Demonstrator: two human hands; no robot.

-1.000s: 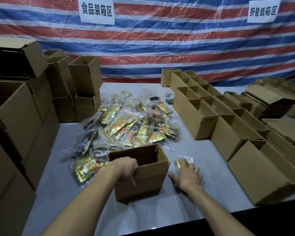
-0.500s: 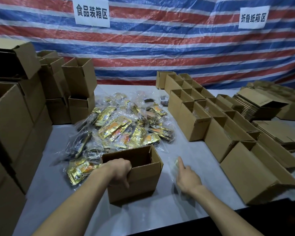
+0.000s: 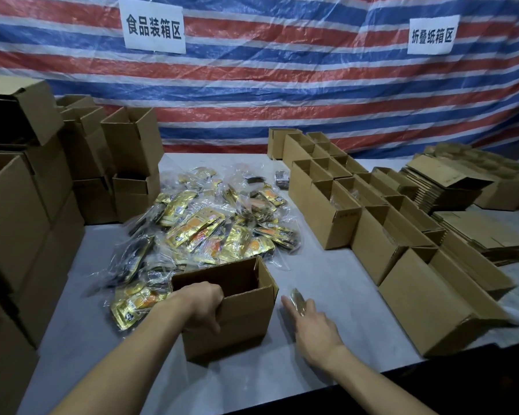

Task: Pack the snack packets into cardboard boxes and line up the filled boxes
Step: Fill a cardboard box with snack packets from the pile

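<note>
Picking up one snack packet beside the open cardboard box

The left hand (image 3: 203, 307) is gripping the near rim of the cardboard box (image 3: 237, 313). Just right of the box, the right hand (image 3: 312, 324) is pinching a snack packet (image 3: 297, 299), its long side pointing away from the person, above the worktop (image 3: 336, 277).
</note>
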